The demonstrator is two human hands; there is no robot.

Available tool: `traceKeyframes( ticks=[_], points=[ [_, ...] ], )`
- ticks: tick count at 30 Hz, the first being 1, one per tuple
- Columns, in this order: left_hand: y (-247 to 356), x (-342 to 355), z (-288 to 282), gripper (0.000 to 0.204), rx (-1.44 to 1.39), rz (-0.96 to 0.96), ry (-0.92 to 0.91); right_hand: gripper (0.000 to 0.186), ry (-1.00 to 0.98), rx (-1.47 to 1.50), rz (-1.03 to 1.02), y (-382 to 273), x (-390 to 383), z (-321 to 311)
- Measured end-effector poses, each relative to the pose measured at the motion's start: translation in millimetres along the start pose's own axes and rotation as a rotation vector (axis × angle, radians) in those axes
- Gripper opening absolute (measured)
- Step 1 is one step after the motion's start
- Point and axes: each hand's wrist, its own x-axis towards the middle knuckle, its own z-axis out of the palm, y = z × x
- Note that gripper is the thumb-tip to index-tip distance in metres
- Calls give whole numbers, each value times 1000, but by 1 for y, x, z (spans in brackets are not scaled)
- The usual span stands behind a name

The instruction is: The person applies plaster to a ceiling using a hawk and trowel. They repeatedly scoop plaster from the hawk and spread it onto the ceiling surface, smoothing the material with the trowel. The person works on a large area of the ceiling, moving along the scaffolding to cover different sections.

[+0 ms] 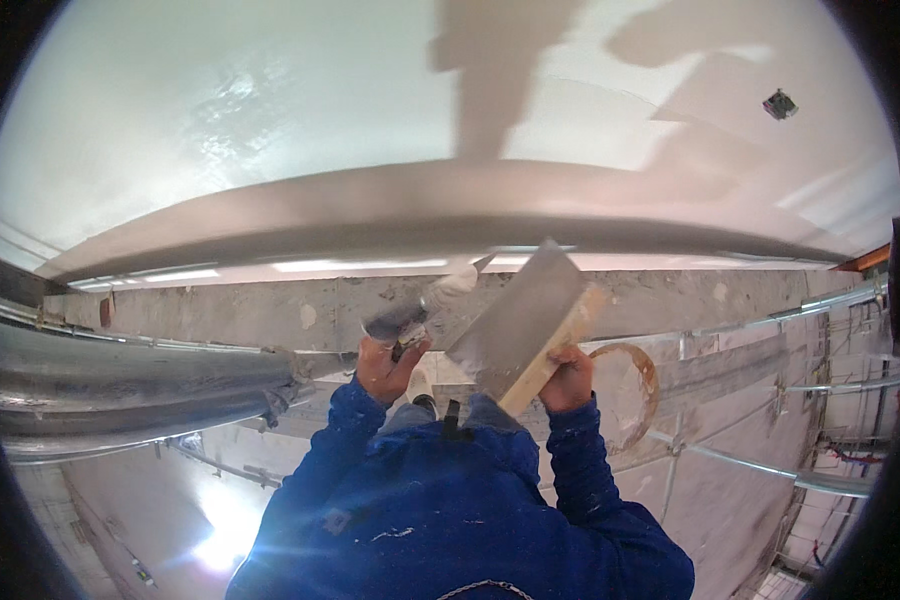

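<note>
My left hand [385,370] is closed round a plaster-smeared trowel [425,308], its pointed end angled up and right toward the wall. To the right, my right hand [568,380] grips a wide plastering blade [523,318] by its pale wooden back. The blade is a broad grey metal sheet, tilted up and left; its lower left corner comes near the trowel without plainly touching it. Both tools are in front of my body, short of the white plastered wall [350,120]. My fingers partly hide both grips.
A round, plaster-stained bucket rim [645,400] lies right of my right hand. A grey ledge [270,310] runs along the wall's foot. Large silvery pipe-like lengths [130,380] are at left, scaffold tubes [820,480] at right. A square box opening [780,104] pierces the wall.
</note>
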Motion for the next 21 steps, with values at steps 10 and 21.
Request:
traceKeyframes(
  ticks=[10,21],
  points=[
    [-7,57,103,47,509,434,-244,48,10,86,-34,-63,-13,-46],
    [-12,29,132,47,468,213,-138,13,669,-488,-1230,-302,118,-235]
  ],
)
